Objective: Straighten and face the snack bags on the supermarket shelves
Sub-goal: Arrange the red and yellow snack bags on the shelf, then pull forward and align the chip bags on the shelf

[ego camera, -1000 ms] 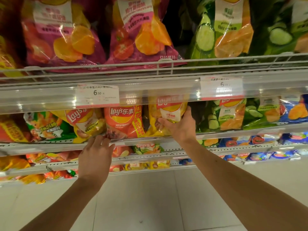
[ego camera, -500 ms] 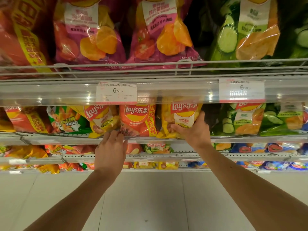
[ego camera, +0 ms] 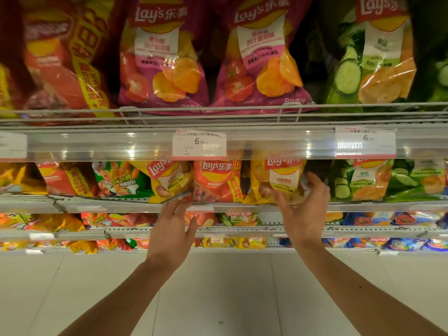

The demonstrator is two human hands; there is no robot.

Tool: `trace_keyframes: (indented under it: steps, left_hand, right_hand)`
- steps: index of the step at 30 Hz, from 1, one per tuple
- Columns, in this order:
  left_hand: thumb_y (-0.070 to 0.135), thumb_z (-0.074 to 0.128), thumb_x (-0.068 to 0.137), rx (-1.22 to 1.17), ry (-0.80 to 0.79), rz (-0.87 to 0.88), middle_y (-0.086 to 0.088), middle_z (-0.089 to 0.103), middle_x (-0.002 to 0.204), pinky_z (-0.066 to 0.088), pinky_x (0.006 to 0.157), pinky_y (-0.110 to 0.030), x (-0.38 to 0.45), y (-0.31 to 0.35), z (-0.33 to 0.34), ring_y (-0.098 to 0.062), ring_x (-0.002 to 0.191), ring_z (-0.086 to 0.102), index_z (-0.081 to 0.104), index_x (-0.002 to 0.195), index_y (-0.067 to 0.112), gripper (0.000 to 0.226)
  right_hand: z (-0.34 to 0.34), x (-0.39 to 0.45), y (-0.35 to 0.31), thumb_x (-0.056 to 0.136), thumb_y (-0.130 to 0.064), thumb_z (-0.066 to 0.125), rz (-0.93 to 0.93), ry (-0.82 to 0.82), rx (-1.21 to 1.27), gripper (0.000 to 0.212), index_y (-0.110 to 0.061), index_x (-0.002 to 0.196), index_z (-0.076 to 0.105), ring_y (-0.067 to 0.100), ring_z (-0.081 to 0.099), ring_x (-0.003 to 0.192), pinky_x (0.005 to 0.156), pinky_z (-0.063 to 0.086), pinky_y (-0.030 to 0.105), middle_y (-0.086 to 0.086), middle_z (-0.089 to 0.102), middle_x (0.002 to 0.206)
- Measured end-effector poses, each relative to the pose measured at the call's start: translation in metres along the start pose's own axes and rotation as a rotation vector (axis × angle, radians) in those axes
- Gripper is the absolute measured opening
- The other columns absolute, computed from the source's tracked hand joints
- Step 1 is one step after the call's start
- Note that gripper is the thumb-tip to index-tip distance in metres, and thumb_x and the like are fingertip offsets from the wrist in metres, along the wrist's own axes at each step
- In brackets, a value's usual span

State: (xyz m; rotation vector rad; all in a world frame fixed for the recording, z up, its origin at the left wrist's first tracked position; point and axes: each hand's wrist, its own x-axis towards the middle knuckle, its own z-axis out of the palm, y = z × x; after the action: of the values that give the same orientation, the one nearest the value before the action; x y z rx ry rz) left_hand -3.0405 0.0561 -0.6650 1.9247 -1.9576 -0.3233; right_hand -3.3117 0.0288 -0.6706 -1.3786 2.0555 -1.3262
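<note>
A yellow chip bag (ego camera: 274,180) is gripped by the right hand (ego camera: 303,209); left of it, the left hand (ego camera: 172,229) is held open below the shelf edge (ego camera: 121,206).

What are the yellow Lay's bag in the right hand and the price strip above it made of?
Yellow Lay's bag, gripped by the right hand: looks like thin glossy plastic film, going by its creases and glare. Price strip: seems clear rigid plastic; light reflections streak it and paper price tags show through.
</note>
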Motion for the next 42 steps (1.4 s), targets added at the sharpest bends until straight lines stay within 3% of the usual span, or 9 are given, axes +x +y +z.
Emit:
trace_keyframes:
  steps: [3, 7, 12, 18, 25, 30, 33, 37, 42]
  left_hand:
    - [0.022, 0.063, 0.094, -0.129, 0.123, -0.091, -0.009, 0.058, 0.126, 0.051, 0.096, -0.045, -0.003, -0.023, -0.01, -0.031, 0.117, 0.055, 0.059, 0.127, 0.009, 0.036]
    - [0.027, 0.063, 0.094, -0.318, 0.2, -0.263, -0.01, 0.049, 0.131, 0.05, 0.098, -0.05, 0.009, -0.058, -0.026, -0.033, 0.117, 0.055, 0.048, 0.135, 0.006, 0.049]
    - [0.048, 0.069, 0.085, -0.512, 0.21, -0.277, -0.001, 0.053, 0.124, 0.05, 0.093, -0.042, 0.035, -0.073, -0.042, -0.027, 0.111, 0.059, 0.045, 0.131, 0.02, 0.06]
    - [0.038, 0.082, 0.077, -0.604, 0.117, -0.173, 0.003, 0.06, 0.118, 0.049, 0.1, -0.044, 0.056, -0.072, -0.038, -0.021, 0.116, 0.054, 0.051, 0.126, 0.023, 0.059]
    - [0.034, 0.093, 0.063, -0.714, 0.035, -0.281, 0.003, 0.062, 0.115, 0.048, 0.099, -0.036, 0.096, -0.057, -0.02, -0.02, 0.112, 0.059, 0.041, 0.123, 0.02, 0.081]
    - [0.023, 0.094, 0.062, -0.848, -0.027, -0.352, 0.004, 0.066, 0.115, 0.048, 0.103, -0.041, 0.118, -0.065, -0.009, -0.02, 0.111, 0.061, 0.042, 0.128, 0.025, 0.084]
    - [0.015, 0.093, 0.064, -0.955, -0.057, -0.415, 0.001, 0.07, 0.112, 0.058, 0.087, -0.044, 0.119, -0.07, -0.012, -0.018, 0.102, 0.068, 0.048, 0.129, 0.021, 0.079]
    - [0.009, 0.091, 0.066, -1.005, -0.02, -0.443, 0.004, 0.071, 0.088, 0.055, 0.046, -0.024, 0.116, -0.068, -0.027, 0.0, 0.058, 0.067, 0.059, 0.103, 0.023, 0.051]
    - [0.011, 0.092, 0.064, -1.051, -0.015, -0.482, 0.004, 0.074, 0.098, 0.054, 0.049, -0.02, 0.109, -0.068, -0.051, -0.009, 0.077, 0.072, 0.062, 0.119, 0.016, 0.062]
  right_hand:
    - [0.008, -0.025, -0.017, 0.082, -0.034, 0.081, -0.122, 0.139, 0.01, 0.067, -0.013, 0.134, 0.046, 0.02, 0.045, 0.119, 0.095, 0.038, 0.021, 0.007, 0.051, 0.127]
    - [0.038, -0.052, -0.045, 0.086, -0.028, 0.079, -0.189, 0.025, 0.043, 0.055, -0.01, 0.129, 0.05, 0.026, 0.052, 0.114, 0.096, 0.048, 0.042, 0.002, 0.052, 0.121]
    - [0.08, -0.058, -0.075, 0.071, -0.067, 0.073, -0.009, -0.227, 0.084, 0.095, -0.024, 0.148, 0.036, 0.015, 0.045, 0.132, 0.108, 0.047, 0.04, -0.005, 0.045, 0.14]
    - [0.112, -0.03, -0.081, 0.053, -0.066, 0.089, 0.11, -0.318, 0.125, 0.121, -0.035, 0.151, 0.027, 0.016, 0.048, 0.133, 0.109, 0.048, 0.045, -0.005, 0.047, 0.142]
    - [0.121, -0.004, -0.068, 0.051, -0.054, 0.096, 0.151, -0.436, 0.078, 0.122, -0.031, 0.147, 0.023, 0.009, 0.053, 0.119, 0.087, 0.042, 0.013, -0.01, 0.053, 0.133]
    - [0.131, 0.001, -0.061, 0.047, -0.063, 0.093, 0.178, -0.424, 0.048, 0.121, -0.03, 0.143, 0.027, 0.014, 0.057, 0.119, 0.095, 0.047, 0.025, -0.008, 0.058, 0.132]
    - [0.131, 0.001, -0.06, 0.043, -0.068, 0.09, 0.208, -0.39, 0.054, 0.12, -0.03, 0.141, 0.034, 0.015, 0.061, 0.116, 0.095, 0.051, 0.029, -0.009, 0.062, 0.127]
    - [0.125, -0.004, -0.067, 0.041, -0.066, 0.089, 0.224, -0.329, 0.12, 0.11, -0.028, 0.136, 0.046, 0.013, 0.065, 0.107, 0.093, 0.055, 0.03, -0.008, 0.067, 0.122]
    - [0.118, -0.015, -0.085, 0.052, -0.057, 0.094, 0.256, -0.263, 0.16, 0.093, -0.028, 0.128, 0.05, 0.01, 0.066, 0.098, 0.086, 0.054, 0.025, -0.011, 0.068, 0.112]
